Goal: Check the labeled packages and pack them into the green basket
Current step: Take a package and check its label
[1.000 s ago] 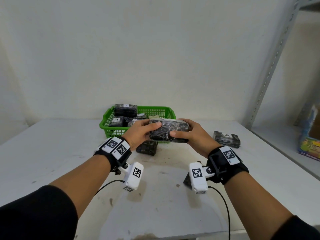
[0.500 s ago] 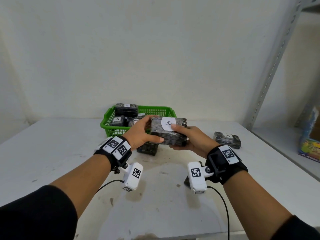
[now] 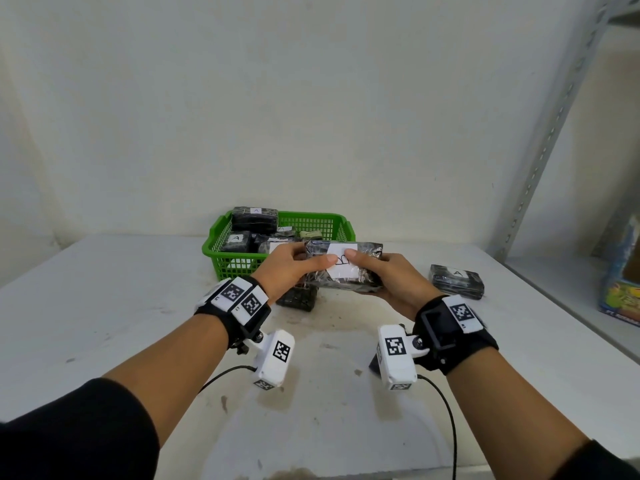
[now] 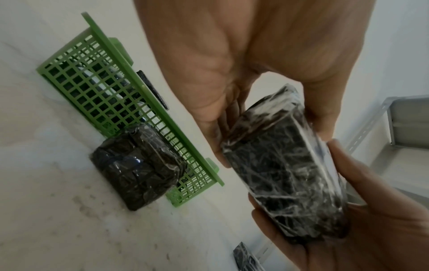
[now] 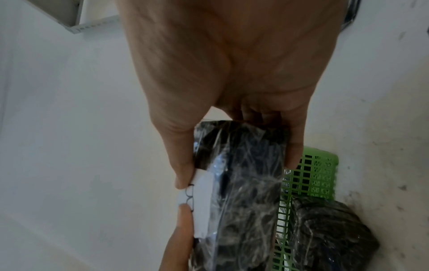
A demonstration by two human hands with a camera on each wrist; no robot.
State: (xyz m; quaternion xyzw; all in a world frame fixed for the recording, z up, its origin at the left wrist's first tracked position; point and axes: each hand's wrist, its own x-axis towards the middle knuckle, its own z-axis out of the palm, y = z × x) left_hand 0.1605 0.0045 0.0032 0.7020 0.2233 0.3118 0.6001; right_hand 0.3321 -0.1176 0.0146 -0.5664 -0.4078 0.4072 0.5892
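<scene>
We've got the wrapped package [image 3: 346,268] up off the table [image 3: 138,306], just at six o'clock of the green basket [image 3: 242,261]. Our left hand [image 3: 291,268] and right hand [image 3: 391,282] each clamp an end, both thumbs pressed on its white label [image 3: 341,263].

I see black sleeves [image 3: 69,434] pushed up above both forearms. Each wrist carries a black strap: the left strap [image 3: 239,313] bears two white plates printed with black square-code markers, the right strap [image 3: 450,330] bears one. A white boxy camera unit [image 3: 275,358] hangs under the left wrist, another [image 3: 396,356] under the right, each marked likewise. A thin black cable [image 3: 446,410] trails from each unit.
</scene>
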